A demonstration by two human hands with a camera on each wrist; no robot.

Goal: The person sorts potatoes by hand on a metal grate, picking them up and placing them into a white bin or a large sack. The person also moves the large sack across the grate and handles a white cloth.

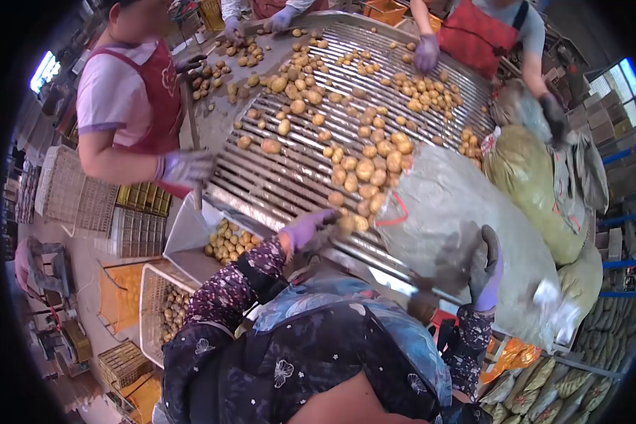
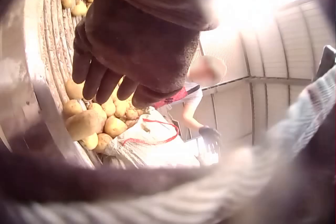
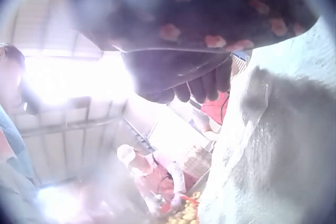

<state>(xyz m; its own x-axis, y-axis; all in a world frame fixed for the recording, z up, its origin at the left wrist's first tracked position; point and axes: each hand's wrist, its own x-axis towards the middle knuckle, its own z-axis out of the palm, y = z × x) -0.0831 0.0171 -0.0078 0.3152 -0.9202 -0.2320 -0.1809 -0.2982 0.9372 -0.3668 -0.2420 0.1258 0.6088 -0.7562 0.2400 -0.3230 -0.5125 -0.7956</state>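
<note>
My left hand (image 1: pixel 307 232), in a purple glove with a dark palm, hovers over the near edge of the slatted metal table (image 1: pixel 275 177). In the left wrist view its fingers (image 2: pixel 107 85) stretch out loosely above several potatoes (image 2: pixel 113 126), holding nothing. A big whitish sack (image 1: pixel 445 205) with a red tie at its mouth lies on the slats, potatoes (image 1: pixel 367 169) heaped at its opening. Close beside the sack's near side is my right hand (image 1: pixel 485 272), also gloved. Its fingers are extended and it grips nothing; the right wrist view shows the sack (image 3: pixel 273 155) alongside.
Across the table, people in red aprons (image 1: pixel 473 35) work with gloved hands. Greenish full sacks (image 1: pixel 530 184) stand at the right. A white chute (image 1: pixel 191 233) with potatoes and a white basket (image 1: pixel 152 311) sit at the left. More sacks (image 1: pixel 558 389) are stacked at the lower right.
</note>
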